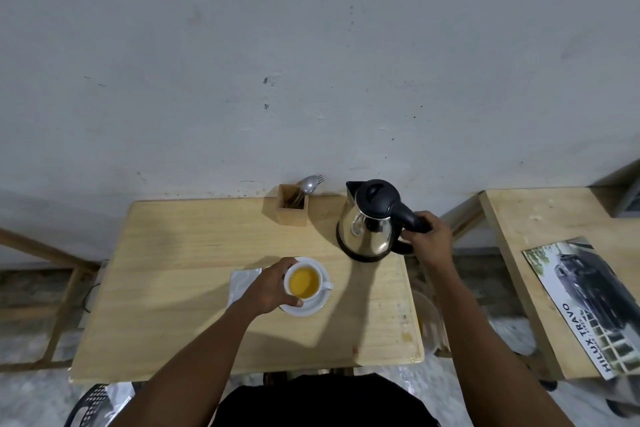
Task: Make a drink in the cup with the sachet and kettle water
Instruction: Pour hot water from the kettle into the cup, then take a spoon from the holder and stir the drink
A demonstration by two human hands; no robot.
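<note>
A white cup full of yellow-orange liquid stands on a white saucer in the middle of the wooden table. My left hand wraps around the cup's left side, fingers touching its rim and the saucer. A steel kettle with a black lid stands upright on its black base at the back right of the table. My right hand is closed on the kettle's black handle. A silvery sachet lies flat just left of the saucer, partly under my left hand.
A wooden holder with a spoon and fork stands by the wall, left of the kettle. A second wooden table at the right carries a printed car poster. A wooden frame stands at the left.
</note>
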